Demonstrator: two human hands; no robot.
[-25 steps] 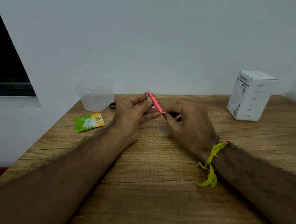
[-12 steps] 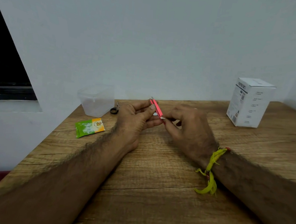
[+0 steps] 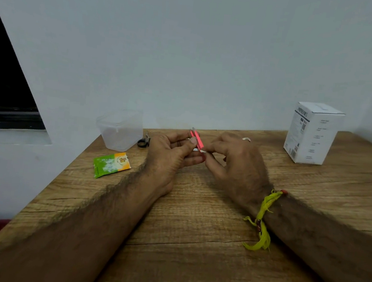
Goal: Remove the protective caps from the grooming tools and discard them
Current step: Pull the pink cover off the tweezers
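Setting: a brown wood-grain table (image 3: pixel 192 245) stands against a plain pale wall; both of the person's forearms reach across it from the near edge.
Task item: a slim pink tweezers-like grooming tool (image 3: pixel 197 139) is held above the table, near its far edge, between the two hands. It slants, its far end up and to the left, its near end down and to the right.
Left hand (image 3: pixel 170 153): grip closed on the tool; the thumb lies against the pink shaft and the fingers curl behind it.
Right hand (image 3: pixel 235 164): grip pinched together at the lower end of the tool, where a small whitish piece (image 3: pixel 200 150) shows. Whether this piece is a cap or the bare tip cannot be told.
Right wrist: a yellow-green knotted thread (image 3: pixel 263 218) with loose ends is tied round it.
Left of the hands: a clear plastic tub (image 3: pixel 120 129) stands near the wall; a small dark metal item (image 3: pixel 143 140), too small to identify, lies just beside it.
Near the tub: a flat green and orange sachet (image 3: pixel 111 164) lies on the table, close to the left edge.
Right side: a white cardboard box with dark print (image 3: pixel 312 133) stands upright, well apart from the hands.
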